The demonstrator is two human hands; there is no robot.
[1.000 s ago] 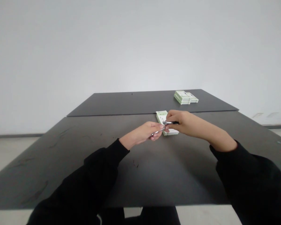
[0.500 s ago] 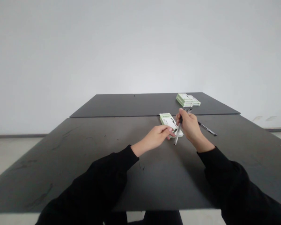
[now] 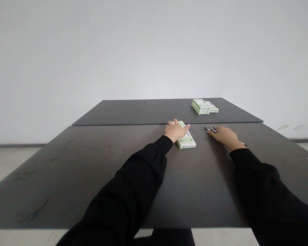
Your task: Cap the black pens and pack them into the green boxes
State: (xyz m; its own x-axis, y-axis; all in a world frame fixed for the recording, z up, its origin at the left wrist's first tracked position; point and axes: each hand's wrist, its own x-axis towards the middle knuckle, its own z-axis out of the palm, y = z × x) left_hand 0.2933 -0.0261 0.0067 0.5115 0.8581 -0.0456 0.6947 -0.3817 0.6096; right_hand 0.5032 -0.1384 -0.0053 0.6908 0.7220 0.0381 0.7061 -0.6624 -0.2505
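Note:
A white and green box (image 3: 187, 140) with a pen pictured on it lies flat on the near dark table. Over its far part is my left hand (image 3: 175, 130), thumb at the right edge and fingers across the top and left side, gripping it. To the right, my right hand (image 3: 224, 136) is low at the table surface, closed around black-tipped pens (image 3: 212, 130) whose ends stick out left of the fingers. Another dark pen end (image 3: 245, 144) shows beside the right wrist; the rest of it is hidden under the hand.
Several similar white and green boxes (image 3: 201, 107) are stacked on the far table (image 3: 143, 112) at the right. A seam runs between the far table and the near table (image 3: 105, 171). A pale wall (image 3: 154, 51) stands behind.
My right hand has moved right and down to the table with the pens. My left hand has shifted from the box's near end to over its far part. The near end now looks closed.

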